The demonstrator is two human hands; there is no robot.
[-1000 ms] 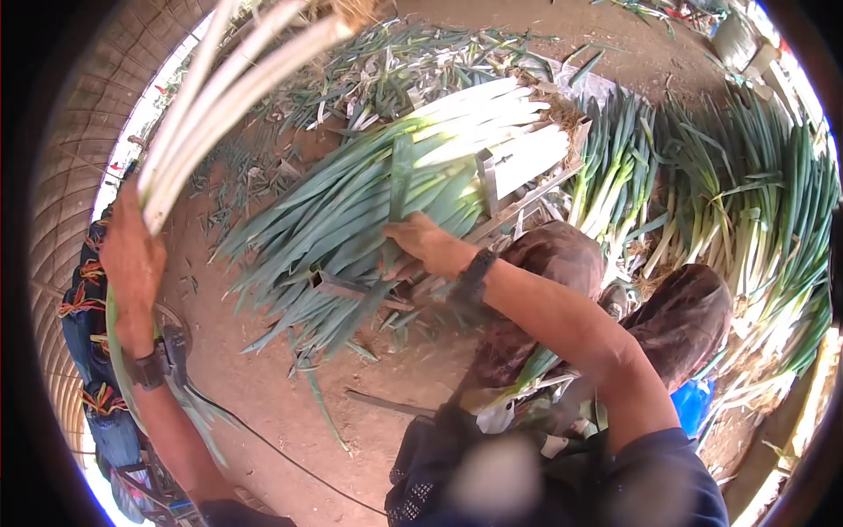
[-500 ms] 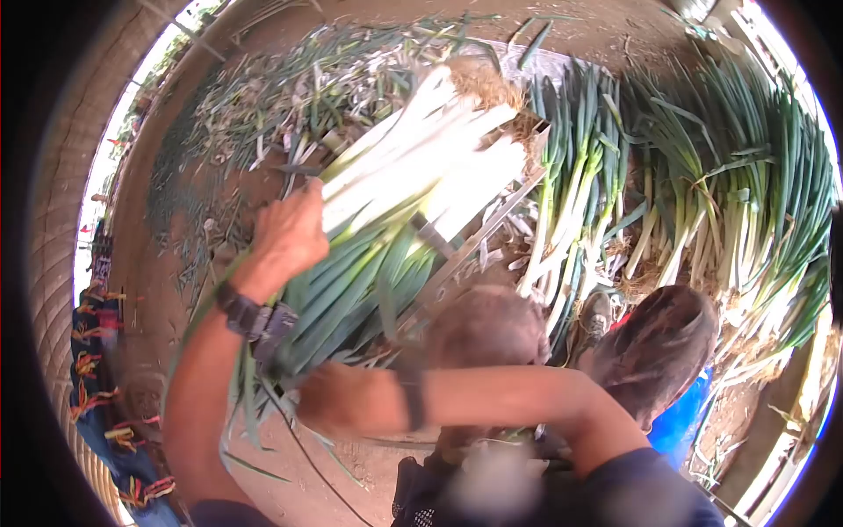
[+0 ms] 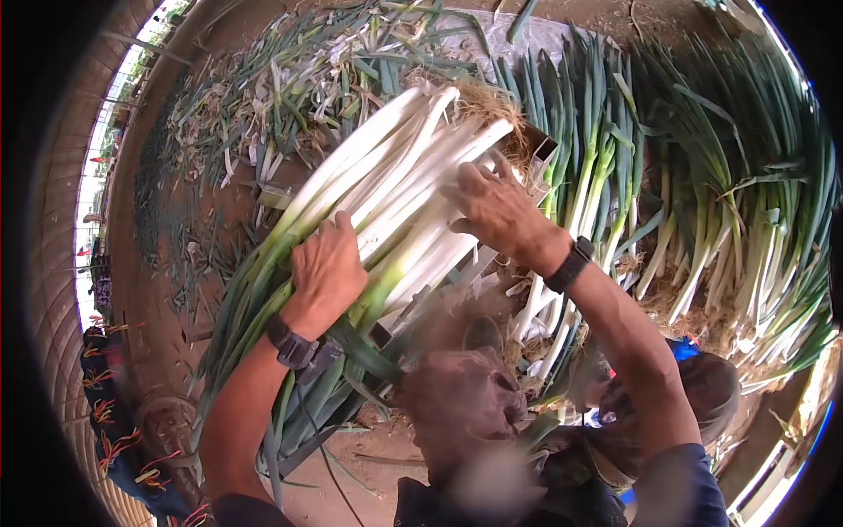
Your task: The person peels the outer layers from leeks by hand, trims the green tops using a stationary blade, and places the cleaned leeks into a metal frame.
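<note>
A thick bundle of long green onions [image 3: 386,167], leek-like in size, lies slantwise before me on a metal-edged stand [image 3: 492,255]. Its white shafts and brown roots [image 3: 487,110] point to the upper right, its green leaves [image 3: 255,299] to the lower left. My left hand [image 3: 329,268] is closed over the stems where white turns to green. Over the white shafts near the roots is my right hand [image 3: 499,209], its fingers bent and spread, touching the onions. Each wrist wears a dark band; a small box-like device sits on the left one.
More green onions [image 3: 584,167] lie in rows to the right, with a larger pile [image 3: 755,176] beyond. Trimmed leaves [image 3: 299,79] litter the ground at the upper left. My knees, in patterned trousers [image 3: 461,395], are below the stand. A dark cord [image 3: 329,470] hangs near the leaves.
My right hand has moved from the leaves at the lower left to the white shafts near the roots. The left hand has shifted slightly right and down. The view has shifted too.
</note>
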